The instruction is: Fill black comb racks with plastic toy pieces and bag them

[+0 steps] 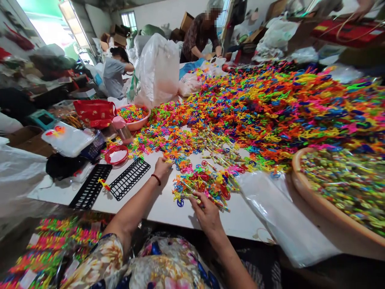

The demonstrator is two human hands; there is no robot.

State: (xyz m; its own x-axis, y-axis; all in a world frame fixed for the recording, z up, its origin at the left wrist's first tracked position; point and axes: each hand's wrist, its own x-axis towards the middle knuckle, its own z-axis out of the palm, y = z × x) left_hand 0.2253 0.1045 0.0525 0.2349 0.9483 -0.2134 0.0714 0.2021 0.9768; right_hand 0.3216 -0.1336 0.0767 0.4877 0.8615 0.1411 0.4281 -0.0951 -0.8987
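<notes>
My left hand [162, 168], with a beaded bracelet on its wrist, is closed in a pinch on a small yellow plastic piece [169, 161] at the edge of the coloured heap. Lower down, my right hand [208, 213] reaches over the near cluster of coloured plastic pieces [204, 180]. Its thumb and forefinger come together on what looks like a thin clear tube [187, 196]; the grip is partly blurred. A blue wheel-like piece [180, 203] lies just left of those fingers. Left of my left hand lies a black slotted rack [130, 178].
A second black rack [90, 186] and a red-yellow piece [104, 184] lie left. A red basket [128, 156] stands behind. Clear plastic bags [282, 216] and a large tub [296, 164] of small tubes are right. A huge coloured heap [270, 108] fills the back. Two people work beyond.
</notes>
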